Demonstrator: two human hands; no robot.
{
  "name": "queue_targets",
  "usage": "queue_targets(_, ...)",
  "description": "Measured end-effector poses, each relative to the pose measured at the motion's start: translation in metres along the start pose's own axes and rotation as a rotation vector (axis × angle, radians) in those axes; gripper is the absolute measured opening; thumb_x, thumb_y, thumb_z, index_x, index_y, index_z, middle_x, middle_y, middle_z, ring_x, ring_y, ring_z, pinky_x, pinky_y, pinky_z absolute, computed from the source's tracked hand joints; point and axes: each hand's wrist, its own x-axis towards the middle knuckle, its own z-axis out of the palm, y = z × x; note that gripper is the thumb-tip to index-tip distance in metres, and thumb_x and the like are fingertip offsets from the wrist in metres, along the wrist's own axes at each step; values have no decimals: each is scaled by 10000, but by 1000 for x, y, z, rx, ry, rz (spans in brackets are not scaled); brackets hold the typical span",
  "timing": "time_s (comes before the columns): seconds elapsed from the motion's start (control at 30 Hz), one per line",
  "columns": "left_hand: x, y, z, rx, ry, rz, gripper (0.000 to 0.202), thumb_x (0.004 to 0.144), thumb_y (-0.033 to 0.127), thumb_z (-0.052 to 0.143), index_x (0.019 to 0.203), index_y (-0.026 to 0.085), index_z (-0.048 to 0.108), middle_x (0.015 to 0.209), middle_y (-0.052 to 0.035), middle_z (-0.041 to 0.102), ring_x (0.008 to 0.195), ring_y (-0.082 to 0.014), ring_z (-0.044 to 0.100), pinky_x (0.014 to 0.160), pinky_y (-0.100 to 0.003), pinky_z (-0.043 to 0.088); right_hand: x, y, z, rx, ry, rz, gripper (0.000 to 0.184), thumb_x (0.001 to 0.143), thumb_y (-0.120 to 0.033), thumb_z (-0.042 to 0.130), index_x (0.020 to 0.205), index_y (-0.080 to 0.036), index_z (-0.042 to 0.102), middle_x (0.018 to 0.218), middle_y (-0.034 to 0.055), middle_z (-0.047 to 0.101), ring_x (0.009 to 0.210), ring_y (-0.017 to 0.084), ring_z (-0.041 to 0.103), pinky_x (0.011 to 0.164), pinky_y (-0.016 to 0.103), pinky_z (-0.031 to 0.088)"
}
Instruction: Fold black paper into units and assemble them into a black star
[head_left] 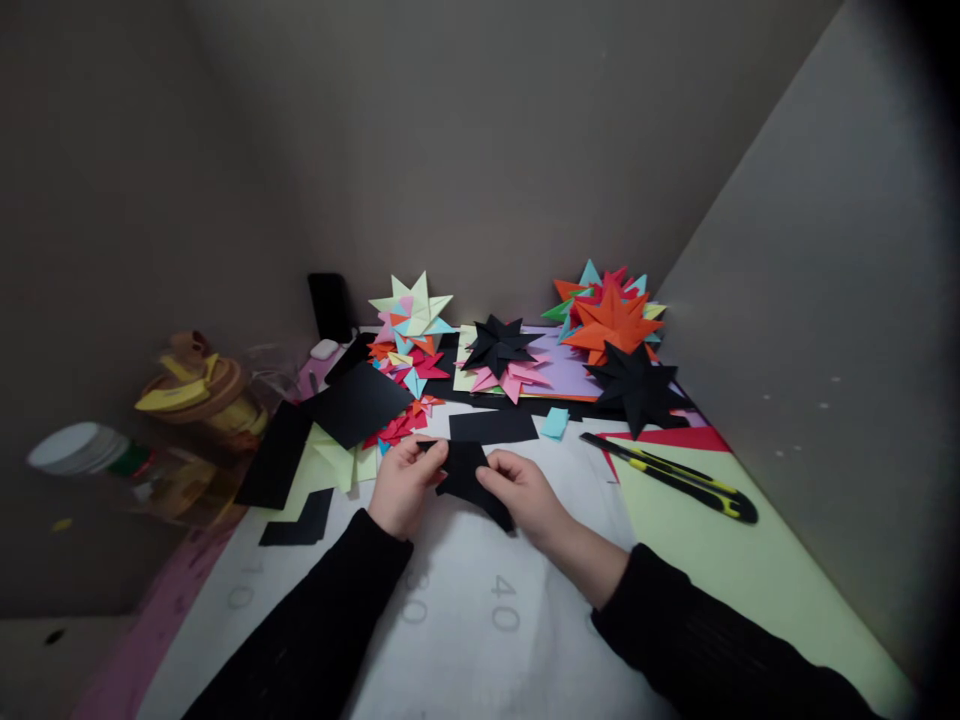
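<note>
A piece of black paper [466, 470] is stretched between my two hands above the white mat [457, 640]. My left hand [405, 482] pinches its left edge between thumb and fingers. On the other side, my right hand [525, 495] grips the right edge, thumb on top. The paper looks folded, with a corner slanting down toward me; its exact folds are hard to make out. Just beyond it lies a black paper strip [493, 427], and a small light-blue paper piece [555, 423] rests to its right.
Folded paper stars stand along the wall: pale yellow [424, 305], black [499, 343], orange [613, 320] and another black one [636, 385]. A yellow-and-black utility knife [682, 480] lies at right. Black sheets [360, 403] lie left, near a jar with a white lid [75, 447].
</note>
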Motion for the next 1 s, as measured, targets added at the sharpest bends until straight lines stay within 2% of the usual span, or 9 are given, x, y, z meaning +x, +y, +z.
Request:
queue_targets(0.17,-1,2,-1,-67,-12,-29,326,625,450,752,623,136,664,546,-17,621,477,-103,535,480,-216,434,-1,-2,-3,-35,4,-28,333,760,-383,602,565,-200,404,539,-59,349,510,98,325,491,232,264)
queue_targets(0.4,1,2,-7,-110,-44,-83,389,708,512,667,792,137,733,688,-80,697,547,-136,582,491,-225,450,2,2,-8,5,-10,-12,327,758,-362,605,564,-199,398,538,-62,343,508,97,315,489,233,242)
queue_targets(0.53,3,8,-13,43,-147,13,404,687,362,736,1059,208,701,969,-80,715,669,-134,613,558,-211,468,3,1,-10,-29,-67,13,301,775,-354,585,584,-197,412,545,-60,368,503,95,338,480,229,259)
queue_targets(0.6,4,9,-15,178,-211,50,396,647,261,767,1035,200,718,887,-67,724,625,-121,598,558,-206,455,3,0,-10,-87,-30,-23,208,794,-331,560,658,-197,478,598,-43,452,538,111,411,513,238,334)
queue_targets(0.67,5,7,-15,245,-202,53,344,634,211,760,976,182,741,758,-49,716,557,-108,571,546,-211,444,3,1,-9,-198,66,-122,110,790,-280,565,863,-198,561,790,4,574,652,141,509,613,272,426)
queue_targets(0.73,6,5,-15,219,-152,37,351,636,192,745,988,183,738,725,-40,710,559,-111,576,562,-219,450,3,2,-9,-334,117,-251,399,749,-222,610,1139,-216,531,1093,67,578,878,190,562,777,329,468)
queue_targets(0.8,7,3,-15,164,-124,23,390,625,177,742,1015,177,727,766,-46,718,600,-117,597,598,-224,461,3,5,-9,-446,94,-364,603,722,-159,617,1296,-228,448,1275,100,497,1105,232,512,933,377,434)
queue_targets(0.87,8,2,-15,138,-124,4,433,618,172,743,1050,160,712,808,-60,725,633,-122,613,625,-226,466,2,8,-10,-507,60,-436,662,730,-96,559,1359,-232,399,1332,105,468,1231,240,440,1028,405,377)
queue_targets(1.0,9,0,-16,168,-118,-1,457,623,193,744,1073,129,696,861,-77,727,649,-123,618,642,-233,468,-1,10,-13,-529,48,-493,709,749,-30,454,1409,-261,338,1343,79,500,1244,220,457,1050,417,382)
